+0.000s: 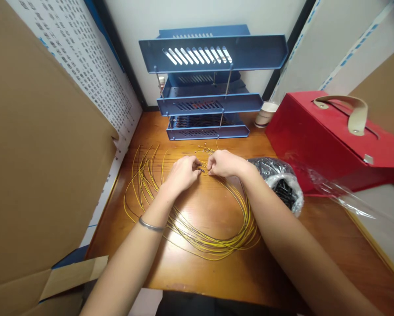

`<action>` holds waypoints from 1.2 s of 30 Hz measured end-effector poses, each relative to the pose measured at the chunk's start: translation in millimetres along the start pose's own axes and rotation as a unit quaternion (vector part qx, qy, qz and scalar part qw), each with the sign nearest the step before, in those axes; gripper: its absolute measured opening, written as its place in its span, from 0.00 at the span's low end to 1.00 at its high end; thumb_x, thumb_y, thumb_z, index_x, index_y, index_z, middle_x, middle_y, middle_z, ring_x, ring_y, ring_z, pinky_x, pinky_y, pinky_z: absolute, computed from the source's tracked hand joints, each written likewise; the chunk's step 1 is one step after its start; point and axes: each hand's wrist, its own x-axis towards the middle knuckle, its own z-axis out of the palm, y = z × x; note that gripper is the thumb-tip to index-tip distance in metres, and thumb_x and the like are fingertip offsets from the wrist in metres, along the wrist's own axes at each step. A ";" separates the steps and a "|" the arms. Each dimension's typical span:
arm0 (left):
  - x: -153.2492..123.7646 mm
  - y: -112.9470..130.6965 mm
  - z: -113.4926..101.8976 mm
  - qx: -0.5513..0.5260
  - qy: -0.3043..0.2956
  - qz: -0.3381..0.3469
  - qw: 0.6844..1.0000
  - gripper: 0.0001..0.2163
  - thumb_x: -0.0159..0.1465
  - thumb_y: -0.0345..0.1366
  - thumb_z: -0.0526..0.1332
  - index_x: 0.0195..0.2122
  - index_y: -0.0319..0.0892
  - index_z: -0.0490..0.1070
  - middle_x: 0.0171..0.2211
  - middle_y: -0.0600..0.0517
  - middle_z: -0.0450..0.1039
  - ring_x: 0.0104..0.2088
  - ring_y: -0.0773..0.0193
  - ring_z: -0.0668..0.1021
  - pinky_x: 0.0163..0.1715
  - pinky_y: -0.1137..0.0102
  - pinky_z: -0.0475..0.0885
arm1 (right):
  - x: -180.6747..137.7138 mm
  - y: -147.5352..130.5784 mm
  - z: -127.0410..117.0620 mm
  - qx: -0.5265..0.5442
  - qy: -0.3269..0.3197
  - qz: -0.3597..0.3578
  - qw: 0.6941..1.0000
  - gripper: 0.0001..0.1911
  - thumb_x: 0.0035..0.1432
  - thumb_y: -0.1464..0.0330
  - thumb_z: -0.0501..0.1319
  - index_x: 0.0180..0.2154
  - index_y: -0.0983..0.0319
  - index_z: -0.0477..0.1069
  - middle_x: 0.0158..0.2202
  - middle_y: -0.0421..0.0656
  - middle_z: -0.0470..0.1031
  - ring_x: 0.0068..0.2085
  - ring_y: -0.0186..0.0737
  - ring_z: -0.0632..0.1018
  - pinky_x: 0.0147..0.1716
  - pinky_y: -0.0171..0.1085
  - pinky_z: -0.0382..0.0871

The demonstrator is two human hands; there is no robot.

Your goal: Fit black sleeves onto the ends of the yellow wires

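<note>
A loose coil of thin yellow and dark wires (213, 245) lies on the wooden table, its loop passing under both my forearms. My left hand (184, 173) is closed in a pinch on a small black sleeve (201, 170) at the wire ends. Facing it, my right hand (223, 163) pinches a thin yellow wire close to that sleeve. Several wire ends with small metal tips (205, 150) fan out just behind my hands. On the left, the other wire ends (144, 171) spread in loose curves. My fingers partly cover what they grip.
A clear plastic bag of small black pieces (284, 193) stands right of my right forearm. Behind it are a red box (328, 136) with a beige handle and a paper cup (265, 115). A blue tiered tray rack (213, 103) stands at the back. Cardboard (45, 145) walls the left.
</note>
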 end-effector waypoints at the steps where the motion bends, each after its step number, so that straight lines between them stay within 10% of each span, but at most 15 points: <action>1: 0.0 0.3 2.6 0.005 0.002 0.005 1.000 0.09 0.62 0.35 0.63 0.43 0.43 0.76 0.41 0.46 0.77 0.43 0.55 0.78 0.46 0.64 0.71 | 1.2 -0.9 2.7 -0.007 0.002 0.002 1.000 0.06 0.48 0.75 0.66 0.31 0.60 0.80 0.32 0.44 0.82 0.34 0.41 0.80 0.32 0.33 0.69; 11: -9.5 -7.7 12.4 -0.111 0.062 0.056 0.990 0.07 0.65 0.35 0.59 0.40 0.44 0.76 0.40 0.49 0.79 0.41 0.59 0.78 0.45 0.65 0.71 | -5.8 3.2 19.8 0.010 0.078 -0.015 0.997 0.06 0.57 0.72 0.62 0.30 0.59 0.76 0.34 0.43 0.81 0.36 0.41 0.79 0.35 0.34 0.66; 28: -15.0 10.3 30.0 -0.584 0.004 0.004 0.812 0.18 0.52 0.42 0.72 0.40 0.38 0.75 0.31 0.51 0.76 0.25 0.71 0.74 0.24 0.75 0.70 | -72.2 -1.6 79.0 0.259 0.341 -0.015 0.904 0.07 0.62 0.65 0.60 0.39 0.60 0.75 0.37 0.43 0.82 0.36 0.40 0.80 0.41 0.36 0.71; 36: -16.3 9.5 32.9 -0.585 0.057 -0.024 0.809 0.19 0.52 0.43 0.72 0.42 0.39 0.76 0.32 0.52 0.75 0.25 0.72 0.72 0.21 0.77 0.69 | -68.6 -1.3 89.9 0.217 0.362 -0.006 0.906 0.08 0.64 0.65 0.58 0.39 0.59 0.76 0.39 0.45 0.81 0.39 0.43 0.79 0.43 0.39 0.71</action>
